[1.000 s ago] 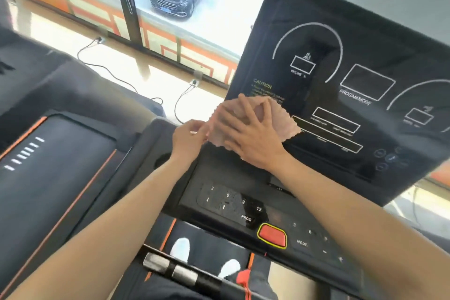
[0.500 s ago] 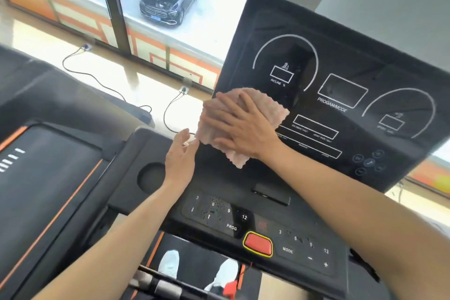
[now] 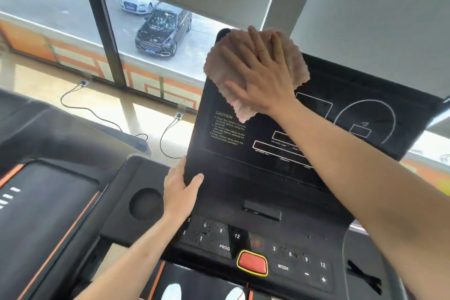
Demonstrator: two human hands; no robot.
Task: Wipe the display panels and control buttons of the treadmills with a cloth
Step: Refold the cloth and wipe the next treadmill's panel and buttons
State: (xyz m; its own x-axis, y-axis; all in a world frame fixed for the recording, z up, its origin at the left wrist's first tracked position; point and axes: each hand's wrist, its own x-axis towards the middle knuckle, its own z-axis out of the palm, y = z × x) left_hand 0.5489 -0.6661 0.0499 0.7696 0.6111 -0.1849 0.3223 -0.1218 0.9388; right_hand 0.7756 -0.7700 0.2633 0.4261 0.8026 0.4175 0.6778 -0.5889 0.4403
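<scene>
A black treadmill display panel (image 3: pixel 353 95) with white outlines and a caution text tilts up in front of me. My right hand (image 3: pixel 263 75) lies flat on a pink cloth (image 3: pixel 219 68), pressing it against the panel's upper left corner. My left hand (image 3: pixel 180 190) grips the panel's lower left edge, thumb on the front face. Below lies the button console (image 3: pixel 219 236) with numbers, PROG, MODE and a red stop button (image 3: pixel 252 263); small droplets speckle the left keys.
A round cup recess (image 3: pixel 146 203) sits left of the console. Another treadmill (image 3: pixel 43 214) with orange trim stands to the left. Cables (image 3: pixel 97 112) run over the floor by the window. White shoe tips (image 3: pixel 170 292) show on the belt below.
My right hand slid the cloth from the panel's lower left up to its top left corner. My left hand shifted from the cloth's edge to gripping the panel's lower left edge.
</scene>
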